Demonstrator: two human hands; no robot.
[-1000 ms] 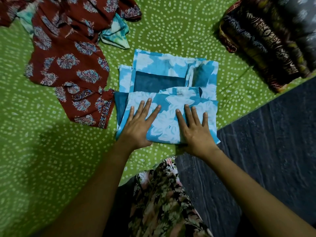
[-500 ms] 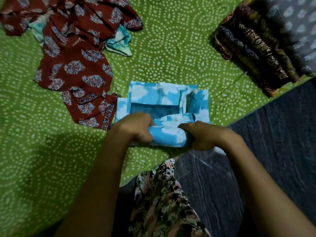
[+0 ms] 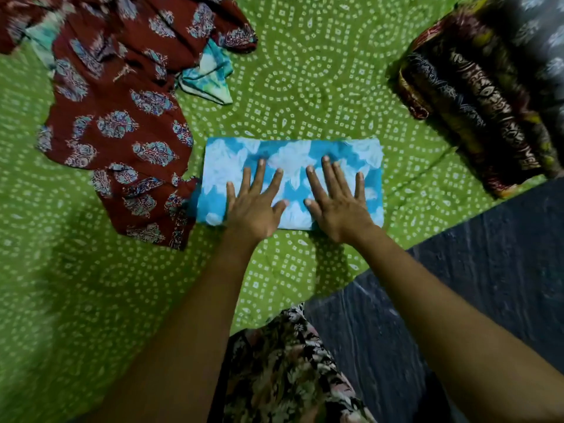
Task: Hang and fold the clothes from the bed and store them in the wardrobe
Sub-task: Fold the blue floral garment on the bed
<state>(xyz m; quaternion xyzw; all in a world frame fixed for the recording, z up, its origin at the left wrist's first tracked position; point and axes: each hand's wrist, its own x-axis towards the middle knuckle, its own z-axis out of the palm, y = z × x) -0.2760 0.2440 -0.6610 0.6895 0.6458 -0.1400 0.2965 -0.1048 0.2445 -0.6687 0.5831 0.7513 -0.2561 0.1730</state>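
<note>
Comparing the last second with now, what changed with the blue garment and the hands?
The left hand and right hand gripped the near edge of the blue garment, folded it away from the person, then let go; they now press flat on it. It is a compact rectangle, its dark inner panel hidden. The red printed garment, teal cloth and folded stack stayed put.

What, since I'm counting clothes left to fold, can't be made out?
Head view:
Red printed garment: top cut off by the frame edge.
Teal cloth: mostly hidden under the red printed garment.
Dark folded stack: blurred, cut by the right edge; count unclear.
Blue folded garment: partly covered by left hand and right hand.
Wardrobe: not shown.
</note>
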